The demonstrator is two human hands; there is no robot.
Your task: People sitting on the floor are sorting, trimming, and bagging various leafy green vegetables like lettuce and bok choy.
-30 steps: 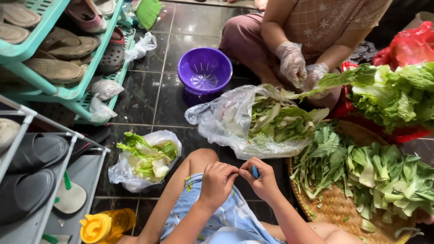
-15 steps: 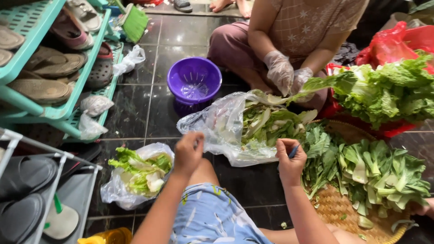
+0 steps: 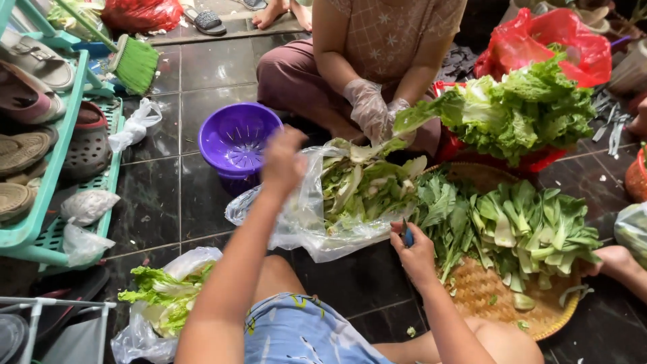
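My left hand (image 3: 283, 164) is blurred, stretched forward over the near rim of a purple plastic colander (image 3: 237, 138); whether it holds anything I cannot tell. My right hand (image 3: 415, 251) is closed on a small blue-handled tool, likely a knife (image 3: 408, 235), at the edge of a clear plastic bag of trimmed greens (image 3: 350, 192). To its right, leafy greens (image 3: 519, 222) lie piled on a round woven tray (image 3: 492, 296).
A person sits opposite with gloved hands (image 3: 374, 108) on a leaf stalk. Lettuce (image 3: 519, 108) fills a red basket. A second bag of greens (image 3: 158, 303) lies by my left knee. A teal shoe rack (image 3: 47, 168) stands on the left, and another hand (image 3: 610, 259) reaches in at right.
My left hand has moved forward and left, from the bag's edge toward the purple colander. My right hand has dropped slightly nearer, still closed on the blue tool. The camera view shifted.
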